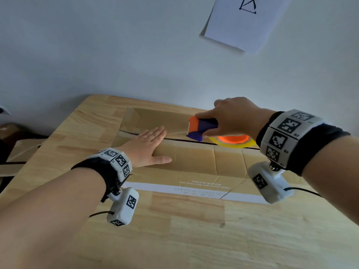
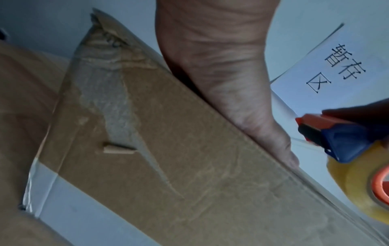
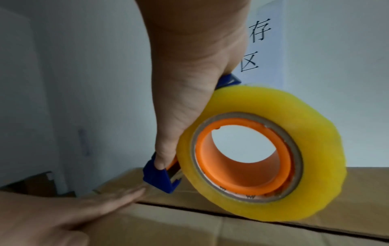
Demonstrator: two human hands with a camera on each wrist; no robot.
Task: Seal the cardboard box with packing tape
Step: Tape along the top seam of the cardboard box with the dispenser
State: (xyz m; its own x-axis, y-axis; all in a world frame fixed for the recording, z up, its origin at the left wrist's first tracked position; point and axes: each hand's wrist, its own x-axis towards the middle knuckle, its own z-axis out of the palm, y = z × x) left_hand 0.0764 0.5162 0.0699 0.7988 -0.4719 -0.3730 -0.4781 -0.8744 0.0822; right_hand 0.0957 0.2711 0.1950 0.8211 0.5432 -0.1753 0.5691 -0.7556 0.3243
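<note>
A brown cardboard box (image 1: 194,158) lies on the wooden table (image 1: 174,230), its two top flaps meeting at a dark seam (image 1: 194,141). My left hand (image 1: 149,146) lies flat with straight fingers on the near flap, fingertips at the seam. My right hand (image 1: 233,117) grips a blue and orange tape dispenser (image 1: 201,128) carrying a yellowish roll of clear tape (image 3: 263,149) over the seam. A strip of tape runs from the dispenser toward the left fingertips. In the left wrist view the box side (image 2: 168,149) shows old torn tape.
A white sheet with printed characters (image 1: 244,20) hangs on the pale wall behind the table. Flattened cardboard and dark objects (image 1: 19,148) lie off the table's left edge. The box's front face carries a white printed band (image 1: 194,191).
</note>
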